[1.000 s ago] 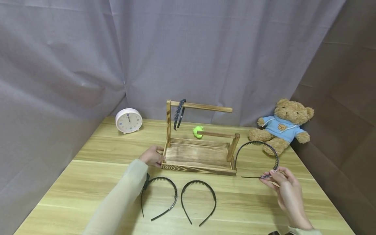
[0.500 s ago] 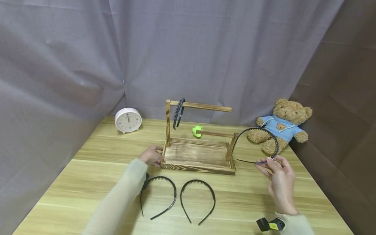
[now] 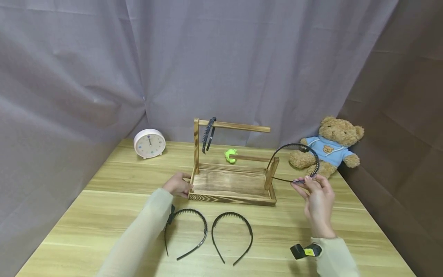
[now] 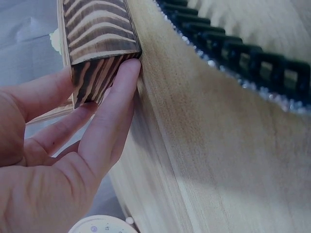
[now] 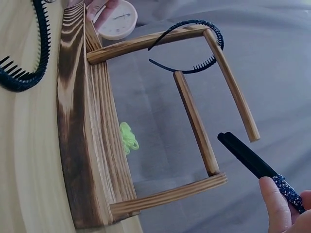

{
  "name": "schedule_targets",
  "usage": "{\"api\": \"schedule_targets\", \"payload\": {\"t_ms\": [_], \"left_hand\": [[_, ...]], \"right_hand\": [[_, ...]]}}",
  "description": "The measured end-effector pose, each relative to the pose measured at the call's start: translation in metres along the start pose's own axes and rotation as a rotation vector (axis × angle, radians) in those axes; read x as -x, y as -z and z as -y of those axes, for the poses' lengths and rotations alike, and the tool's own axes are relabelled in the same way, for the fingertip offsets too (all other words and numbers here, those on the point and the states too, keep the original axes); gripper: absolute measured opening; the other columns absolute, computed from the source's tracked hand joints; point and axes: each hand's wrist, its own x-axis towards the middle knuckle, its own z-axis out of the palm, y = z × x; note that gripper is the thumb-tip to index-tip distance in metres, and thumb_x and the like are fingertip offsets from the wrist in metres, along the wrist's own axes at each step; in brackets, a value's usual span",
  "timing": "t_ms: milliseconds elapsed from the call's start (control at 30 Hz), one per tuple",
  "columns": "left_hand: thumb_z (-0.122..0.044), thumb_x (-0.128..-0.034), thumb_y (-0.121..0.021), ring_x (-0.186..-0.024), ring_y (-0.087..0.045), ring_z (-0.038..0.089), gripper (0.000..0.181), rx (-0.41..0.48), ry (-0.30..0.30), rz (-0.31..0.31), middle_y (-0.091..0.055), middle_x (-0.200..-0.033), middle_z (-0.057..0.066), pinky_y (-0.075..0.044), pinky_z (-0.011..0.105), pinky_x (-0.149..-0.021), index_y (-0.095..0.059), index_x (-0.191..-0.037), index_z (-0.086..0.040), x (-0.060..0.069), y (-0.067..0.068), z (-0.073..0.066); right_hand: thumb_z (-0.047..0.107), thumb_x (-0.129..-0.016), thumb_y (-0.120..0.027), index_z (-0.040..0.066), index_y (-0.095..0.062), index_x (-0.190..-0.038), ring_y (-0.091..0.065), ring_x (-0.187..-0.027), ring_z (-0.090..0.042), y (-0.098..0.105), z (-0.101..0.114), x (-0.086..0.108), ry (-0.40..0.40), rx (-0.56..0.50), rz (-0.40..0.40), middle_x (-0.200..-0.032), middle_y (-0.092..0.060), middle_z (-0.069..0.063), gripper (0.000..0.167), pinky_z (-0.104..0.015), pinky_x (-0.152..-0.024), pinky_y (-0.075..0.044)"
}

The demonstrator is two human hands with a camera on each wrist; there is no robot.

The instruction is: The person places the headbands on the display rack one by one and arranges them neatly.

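At the left end of the wooden rack [image 3: 232,201], my left hand [image 3: 177,184] grips the tray's corner; the left wrist view shows thumb and fingers [image 4: 109,116] around the striped wood end [image 4: 99,77]. Between thumb and fingertips my right hand [image 3: 320,204] pinches a dark toothed headband [image 3: 316,159], raised beside the rack's right post [image 3: 271,173]. In the right wrist view, the glittery part of that headband [image 5: 289,194] lies by the fingers, below the upper bar's free end [image 5: 252,133]. Another headband [image 3: 206,136] hangs on the upper bar [image 3: 242,127] near its left post.
Two headbands lie on the table [image 3: 104,231] in front of the rack, one with a bow [image 3: 205,231], one plain black [image 3: 251,231]. Behind stand a white clock [image 3: 149,144] and a bright green tangle [image 3: 230,156]. A teddy bear [image 3: 328,148] sits at the back right.
My right hand has moved up and to the left with the headband, bringing it to the rack's right post. The left hand keeps its grip on the tray corner.
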Motion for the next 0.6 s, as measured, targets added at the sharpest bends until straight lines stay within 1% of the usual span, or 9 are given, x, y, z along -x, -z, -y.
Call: {"api": "schedule_targets", "payload": {"t_ms": [100,233,333,400,500,600], "left_hand": [[0.005,-0.0947,-0.054,-0.066,-0.053,0.015,0.056,0.001,0.004,-0.002,-0.061,-0.095,0.019,-0.063,0.041,-0.078,-0.031,-0.145,0.012,0.000,0.000,0.000],[0.005,-0.0949,-0.054,-0.068,-0.054,0.015,0.056,-0.002,0.008,-0.006,-0.061,-0.101,0.024,-0.063,0.040,-0.078,-0.031,-0.145,0.012,0.000,0.000,0.000],[0.005,-0.0954,-0.053,-0.069,-0.054,0.016,0.056,-0.010,0.007,-0.003,-0.061,-0.104,0.026,-0.063,0.040,-0.078,-0.030,-0.145,0.013,0.000,0.000,0.000],[0.005,-0.0957,-0.053,-0.068,-0.054,0.015,0.056,-0.003,0.007,-0.001,-0.061,-0.103,0.024,-0.063,0.040,-0.078,-0.029,-0.145,0.013,0.000,0.000,0.001],[0.005,-0.0963,-0.053,-0.065,-0.052,0.013,0.056,0.018,0.001,0.000,-0.060,-0.096,0.019,-0.063,0.041,-0.078,-0.028,-0.146,0.014,0.001,0.000,0.001],[0.005,-0.0967,-0.052,-0.064,-0.051,0.012,0.055,0.032,-0.011,0.005,-0.058,-0.094,0.016,-0.063,0.042,-0.078,-0.027,-0.145,0.015,0.001,0.000,0.001]], "right_hand": [[-0.003,-0.096,-0.056,0.000,-0.047,-0.090,-0.069,-0.072,-0.023,-0.004,-0.003,-0.003,-0.006,0.006,0.005,-0.079,-0.066,-0.014,0.010,-0.039,-0.077,-0.062],[-0.001,-0.097,-0.054,0.001,-0.046,-0.090,-0.069,-0.073,-0.023,-0.009,-0.006,-0.006,-0.009,0.031,0.009,-0.081,-0.065,-0.013,0.011,-0.038,-0.078,-0.062],[-0.002,-0.097,-0.053,0.001,-0.046,-0.090,-0.068,-0.072,-0.022,-0.014,-0.007,-0.007,-0.014,0.029,0.006,-0.081,-0.065,-0.012,0.011,-0.038,-0.078,-0.062],[-0.003,-0.097,-0.052,0.000,-0.045,-0.091,-0.068,-0.071,-0.021,-0.017,-0.009,-0.008,-0.009,0.045,0.010,-0.080,-0.065,-0.011,0.010,-0.037,-0.077,-0.062],[-0.004,-0.097,-0.052,0.000,-0.045,-0.090,-0.069,-0.071,-0.021,-0.021,-0.010,-0.009,-0.008,0.038,0.012,-0.080,-0.065,-0.011,0.010,-0.038,-0.077,-0.062],[-0.006,-0.097,-0.051,0.000,-0.046,-0.088,-0.069,-0.071,-0.022,-0.025,-0.012,-0.012,-0.007,0.029,0.015,-0.080,-0.065,-0.012,0.011,-0.039,-0.077,-0.062]]}}
